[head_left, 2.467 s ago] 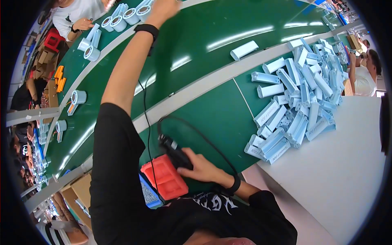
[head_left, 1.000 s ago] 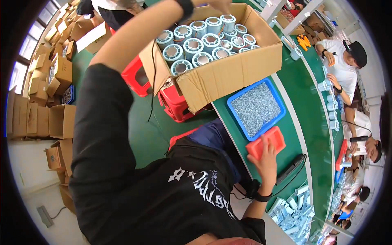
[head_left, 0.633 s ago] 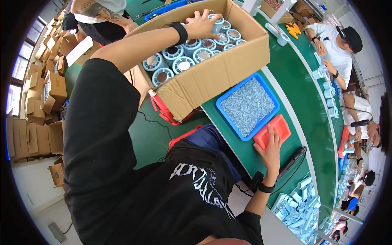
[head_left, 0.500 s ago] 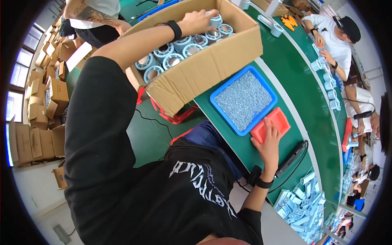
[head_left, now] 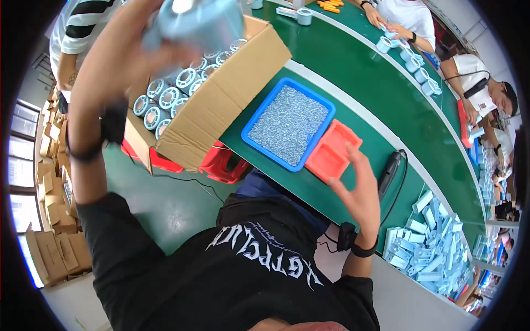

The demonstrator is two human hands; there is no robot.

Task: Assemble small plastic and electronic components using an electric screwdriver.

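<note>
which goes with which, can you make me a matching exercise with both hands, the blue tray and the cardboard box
1. left hand
2. blue tray
3. cardboard box
4. right hand

A. contains light-blue cylinders
B. open, at the red tray
C. lifting a light-blue part
D. filled with small greyish pieces

Pairs: 1-C, 2-D, 3-A, 4-B

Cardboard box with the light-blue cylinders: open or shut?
Open: no flap closes over the cardboard box, and light-blue cylinders show inside it.
</note>
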